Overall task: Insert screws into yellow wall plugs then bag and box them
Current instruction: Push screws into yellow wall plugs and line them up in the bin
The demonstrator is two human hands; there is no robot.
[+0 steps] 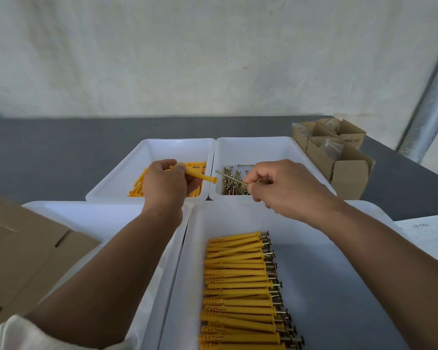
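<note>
Head cam: L grip (166, 181) holds plug (203, 177), R grip (283, 188) pinches screw (229, 176), tips near.

Bare left grip (166, 184) and right grip (286, 188), bare forearms, off-white fabric sleeve (18, 334) by the left elbow.

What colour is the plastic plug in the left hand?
Yellow. The head view shows the long plastic wall plug gripped by the left hand.
</note>
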